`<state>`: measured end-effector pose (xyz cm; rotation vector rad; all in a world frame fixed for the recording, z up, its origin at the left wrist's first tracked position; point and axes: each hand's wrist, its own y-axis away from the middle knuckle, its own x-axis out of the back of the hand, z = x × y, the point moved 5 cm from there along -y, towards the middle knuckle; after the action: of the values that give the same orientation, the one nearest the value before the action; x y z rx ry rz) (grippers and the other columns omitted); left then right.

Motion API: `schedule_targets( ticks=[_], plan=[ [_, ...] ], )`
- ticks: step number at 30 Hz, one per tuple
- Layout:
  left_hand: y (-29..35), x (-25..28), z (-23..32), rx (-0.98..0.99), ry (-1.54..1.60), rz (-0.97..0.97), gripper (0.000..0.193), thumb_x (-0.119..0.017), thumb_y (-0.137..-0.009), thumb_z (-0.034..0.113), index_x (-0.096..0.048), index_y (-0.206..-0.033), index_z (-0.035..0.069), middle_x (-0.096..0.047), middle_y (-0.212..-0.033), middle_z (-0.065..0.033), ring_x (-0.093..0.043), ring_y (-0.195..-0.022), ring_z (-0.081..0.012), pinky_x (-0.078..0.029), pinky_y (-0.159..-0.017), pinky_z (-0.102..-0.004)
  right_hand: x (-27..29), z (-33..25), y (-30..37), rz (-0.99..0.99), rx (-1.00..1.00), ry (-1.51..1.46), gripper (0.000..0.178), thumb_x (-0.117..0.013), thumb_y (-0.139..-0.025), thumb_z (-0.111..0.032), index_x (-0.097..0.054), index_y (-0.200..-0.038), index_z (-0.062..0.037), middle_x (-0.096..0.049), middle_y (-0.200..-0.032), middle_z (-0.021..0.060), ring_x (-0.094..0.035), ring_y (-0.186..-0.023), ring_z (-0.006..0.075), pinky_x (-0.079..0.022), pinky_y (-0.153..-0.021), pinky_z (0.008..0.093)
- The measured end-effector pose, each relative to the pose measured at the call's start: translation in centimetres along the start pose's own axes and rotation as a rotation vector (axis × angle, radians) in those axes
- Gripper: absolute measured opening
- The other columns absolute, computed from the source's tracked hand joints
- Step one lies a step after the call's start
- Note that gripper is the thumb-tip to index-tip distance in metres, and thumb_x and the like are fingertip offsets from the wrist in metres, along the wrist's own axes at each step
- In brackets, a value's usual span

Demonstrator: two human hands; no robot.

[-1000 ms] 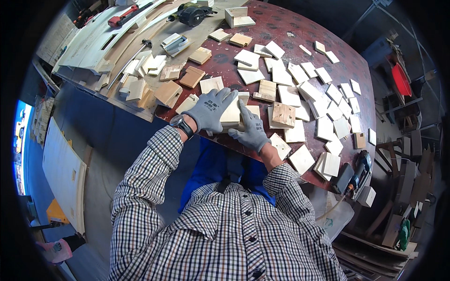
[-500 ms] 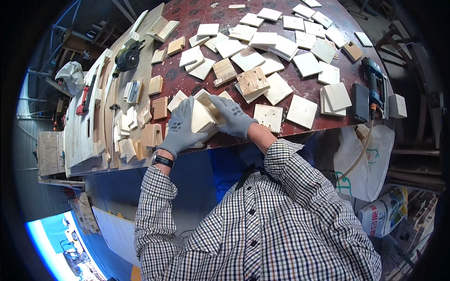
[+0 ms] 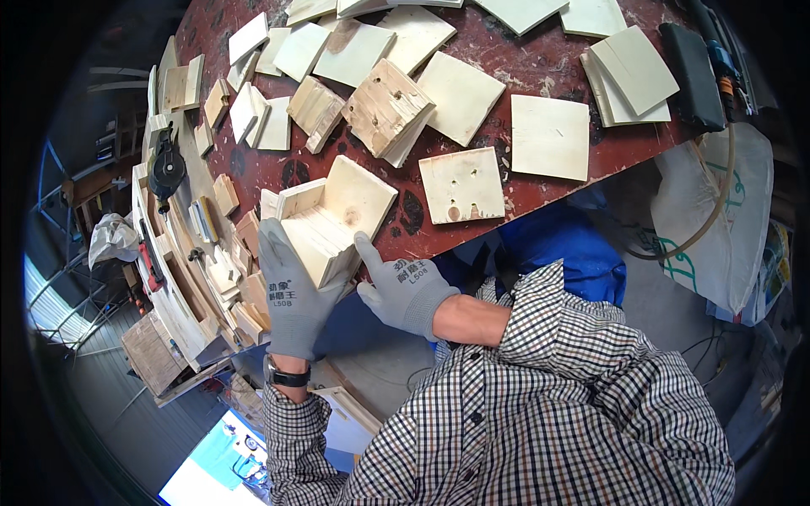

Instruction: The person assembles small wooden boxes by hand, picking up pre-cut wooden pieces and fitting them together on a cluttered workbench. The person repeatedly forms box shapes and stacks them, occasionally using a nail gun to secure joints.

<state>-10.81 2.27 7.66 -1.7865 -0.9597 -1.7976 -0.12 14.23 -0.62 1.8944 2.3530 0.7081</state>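
Observation:
Both my hands wear grey work gloves at the near edge of the red table. My left hand (image 3: 297,295) is closed round a stack of thin wooden boards (image 3: 314,242), fingers along its left side and thumb at the near side. My right hand (image 3: 405,282) is open beside the stack's right end, its forefinger at the board edges and its thumb apart. A square wooden board (image 3: 359,192) stands tilted behind the stack, against its far side. To the right lies a square board with several holes (image 3: 462,185). Beyond the stack is a knotty wooden block (image 3: 386,105).
Pale square boards (image 3: 550,137) lie scattered over the red table (image 3: 540,63). At the right are a black case (image 3: 692,76), a power tool (image 3: 721,63) and a hose (image 3: 717,207). On the left bench sit a black tool (image 3: 166,169) and wood offcuts (image 3: 224,274).
The view has turned and come closer. My right hand has drawn back from the top of the boards to their right end. The stack now lies lower, with one board leaning behind it.

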Motion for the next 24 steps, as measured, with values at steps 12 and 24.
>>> schedule_targets(
  ticks=[12, 24],
  plan=[
    [-0.8, 0.8, 0.4, 0.105, -0.008, -0.104, 0.122, -0.091, -0.079, 0.038, -0.015, -0.162, -0.008, -0.034, -0.156, -0.0350, -0.039, -0.145, -0.0508, -0.039, -0.119, -0.0569, 2.7, 0.6, -1.6, 0.014, 0.097, -0.132, 0.049, -0.057, -0.103, -0.018, -0.045, -0.146, 0.0030, -0.070, -0.077, 0.0182, -0.069, -0.065, 0.0377, -0.056, -0.061, 0.0476],
    [-0.9, 1.5, -0.3, 0.094, 0.054, -0.178, 0.127, -0.095, -0.075, 0.039, -0.014, -0.163, -0.005, -0.038, -0.153, -0.0307, -0.047, -0.141, -0.0465, -0.043, -0.116, -0.0562, 2.6, 1.1, -1.0, 0.032, 0.123, -0.373, 0.054, -0.062, -0.098, -0.016, -0.047, -0.144, 0.0077, -0.067, -0.084, 0.0225, -0.067, -0.063, 0.0341, -0.054, -0.056, 0.0427]
  ],
)
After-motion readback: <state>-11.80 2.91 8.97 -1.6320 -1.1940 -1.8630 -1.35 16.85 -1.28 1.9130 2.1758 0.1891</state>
